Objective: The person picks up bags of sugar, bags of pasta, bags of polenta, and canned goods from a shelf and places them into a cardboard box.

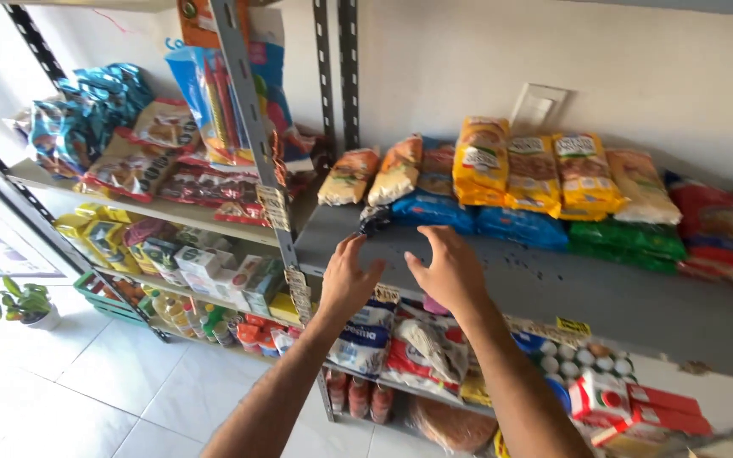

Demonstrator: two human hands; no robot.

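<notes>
The blue packets lie in a flat row at the middle of the frame, on the grey shelf, under a leaning rank of orange and yellow bags, with a dark packet at the row's left end. The left hand and the right hand hover just in front of them, both empty, fingers spread and slightly curled, palms turned toward each other; neither touches a packet. To take hold well, I judge the hands should close from both sides on the nearest blue packet low down, so the bags resting above do not topple forward. Green packets continue the row toward the right, and red bags sit at the right edge. At upper left, another shelf carries blue snack bags; below the hands are white flour-like sacks, and a potted plant stands on the floor at left.
</notes>
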